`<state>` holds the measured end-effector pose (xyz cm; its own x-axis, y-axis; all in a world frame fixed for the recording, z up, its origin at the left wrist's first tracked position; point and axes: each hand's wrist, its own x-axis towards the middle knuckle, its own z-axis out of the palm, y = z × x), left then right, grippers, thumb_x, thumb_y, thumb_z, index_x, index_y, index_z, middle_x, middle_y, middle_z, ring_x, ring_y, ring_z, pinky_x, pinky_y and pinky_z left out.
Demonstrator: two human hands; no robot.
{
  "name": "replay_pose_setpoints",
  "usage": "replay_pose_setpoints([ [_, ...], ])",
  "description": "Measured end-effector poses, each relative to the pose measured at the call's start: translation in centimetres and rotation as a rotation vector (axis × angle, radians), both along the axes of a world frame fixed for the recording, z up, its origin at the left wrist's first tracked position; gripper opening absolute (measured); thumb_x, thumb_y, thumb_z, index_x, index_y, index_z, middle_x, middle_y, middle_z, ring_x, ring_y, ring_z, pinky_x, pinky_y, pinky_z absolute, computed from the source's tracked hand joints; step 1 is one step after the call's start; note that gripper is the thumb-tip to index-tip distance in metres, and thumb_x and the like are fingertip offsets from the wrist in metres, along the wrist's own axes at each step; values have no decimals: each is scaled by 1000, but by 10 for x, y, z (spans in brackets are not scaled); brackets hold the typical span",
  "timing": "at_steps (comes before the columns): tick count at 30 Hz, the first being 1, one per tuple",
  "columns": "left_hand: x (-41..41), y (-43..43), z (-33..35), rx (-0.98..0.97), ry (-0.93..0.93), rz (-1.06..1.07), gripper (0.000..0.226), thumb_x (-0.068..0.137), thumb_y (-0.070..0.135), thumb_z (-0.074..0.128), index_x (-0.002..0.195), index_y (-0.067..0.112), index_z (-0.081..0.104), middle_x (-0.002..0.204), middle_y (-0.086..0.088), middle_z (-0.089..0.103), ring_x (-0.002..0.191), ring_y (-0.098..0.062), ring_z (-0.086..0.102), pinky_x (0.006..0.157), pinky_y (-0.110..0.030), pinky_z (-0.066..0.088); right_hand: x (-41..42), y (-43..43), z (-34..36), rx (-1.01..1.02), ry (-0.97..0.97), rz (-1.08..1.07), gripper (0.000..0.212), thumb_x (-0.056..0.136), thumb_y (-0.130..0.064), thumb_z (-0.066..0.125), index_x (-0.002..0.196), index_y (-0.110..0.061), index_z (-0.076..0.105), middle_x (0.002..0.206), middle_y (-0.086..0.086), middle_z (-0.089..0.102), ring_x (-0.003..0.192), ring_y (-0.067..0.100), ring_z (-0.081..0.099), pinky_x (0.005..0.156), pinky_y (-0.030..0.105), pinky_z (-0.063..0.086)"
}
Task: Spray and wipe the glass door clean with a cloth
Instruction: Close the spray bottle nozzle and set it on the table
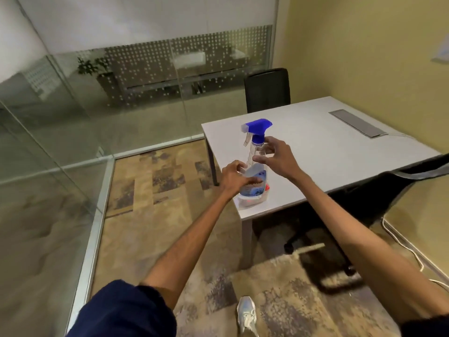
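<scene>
A person reaches with both hands for a spray bottle (254,166) standing upright on the near corner of a white table (328,144) in a small glass-walled office. The left hand (234,177) has its fingers curled round the lower, labelled part of the bottle. The right hand (274,156) is spread in a loose arch about the bottle's clear shoulder, just under the blue trigger head (258,125), with nothing gripped; whether its fingertips touch the plastic cannot be told.

Something pale and crumpled (250,201) lies under and around the bottle's base, with a small red item (267,188) just beside it (this may well be the cloth, though the view is too soft to be sure).

The glass wall (136,110) runs along the left side and across the far end of the room, well apart from the table; which of its panels is the door cannot be made out. No spray or wet streak shows on it.

On this evidence the job looks to be at its very start: the tools are only now being gathered, and the bottle has not left the table. Carrying bottle and cloth to the door, spraying the pane and wiping it down all appear still to be done.

A black chair (267,90) stands at the table's far side.
</scene>
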<state>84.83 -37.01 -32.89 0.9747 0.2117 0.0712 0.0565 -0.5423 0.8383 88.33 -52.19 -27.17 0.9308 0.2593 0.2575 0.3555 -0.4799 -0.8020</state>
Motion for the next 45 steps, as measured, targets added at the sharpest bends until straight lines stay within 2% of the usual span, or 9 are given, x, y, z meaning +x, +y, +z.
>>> replay_pose_setpoints([
  [3, 41, -14, -12, -9, 8, -25, 52, 68, 47, 86, 103, 16, 61, 93, 2, 63, 89, -18, 65, 83, -37, 59, 34, -14, -8, -13, 21, -33, 51, 81, -18, 80, 126, -7, 58, 112, 7, 68, 96, 20, 63, 80, 21, 49],
  [6, 81, -24, -20, -4, 21, -53, 54, 66, 51, 84, 102, 17, 62, 94, 3, 64, 90, -19, 65, 84, -38, 59, 70, -25, -16, -24, 28, -63, 50, 80, -15, 80, 125, -6, 59, 113, 11, 68, 96, 23, 63, 85, 31, 53],
  [11, 143, -31, -27, -30, 42, -96, 60, 63, 55, 81, 102, 14, 62, 94, 2, 65, 92, -20, 66, 84, -42, 59, 129, -35, -23, -45, 36, -86, 50, 82, -15, 79, 126, -4, 57, 116, 14, 68, 100, 26, 64, 90, 39, 55],
  [14, 178, -34, -30, -34, 53, -120, 68, 57, 63, 75, 104, 15, 62, 99, -2, 68, 93, -21, 67, 84, -42, 59, 161, -37, -25, -52, 43, -94, 51, 83, -16, 78, 127, -4, 57, 119, 14, 67, 102, 27, 64, 90, 38, 53],
  [20, 230, -41, -37, -21, 58, -161, 53, 70, 40, 85, 106, 10, 61, 100, -4, 67, 91, -21, 64, 82, -37, 58, 207, -47, -34, -46, 32, -109, 52, 82, -18, 79, 126, -5, 57, 119, 14, 68, 103, 30, 65, 92, 43, 56],
  [30, 299, -67, -60, -14, 126, -236, 45, 78, 23, 82, 112, 6, 59, 110, -12, 67, 97, -23, 63, 86, -34, 57, 269, -77, -64, 23, 57, -143, 48, 76, -14, 81, 120, -6, 63, 113, 10, 72, 101, 26, 68, 91, 43, 56],
  [36, 344, -93, -73, -50, 160, -220, 47, 71, 32, 86, 104, 8, 61, 98, -2, 65, 90, -19, 62, 77, -27, 51, 314, -102, -80, 83, 99, -140, 46, 70, -9, 82, 113, -10, 66, 105, 4, 74, 100, 19, 69, 88, 40, 57],
  [42, 382, -117, -90, -19, 210, -218, 51, 63, 34, 90, 98, 13, 59, 95, 1, 65, 82, -16, 59, 71, -24, 48, 351, -127, -103, 135, 157, -159, 45, 71, -6, 80, 113, -12, 66, 104, -1, 73, 100, 13, 68, 81, 34, 57],
  [45, 391, -128, -101, -14, 226, -185, 56, 56, 42, 86, 97, 13, 60, 91, 2, 65, 81, -18, 59, 72, -27, 49, 363, -132, -118, 136, 175, -148, 45, 72, -8, 80, 114, -13, 66, 106, -2, 73, 101, 12, 67, 80, 32, 57],
])
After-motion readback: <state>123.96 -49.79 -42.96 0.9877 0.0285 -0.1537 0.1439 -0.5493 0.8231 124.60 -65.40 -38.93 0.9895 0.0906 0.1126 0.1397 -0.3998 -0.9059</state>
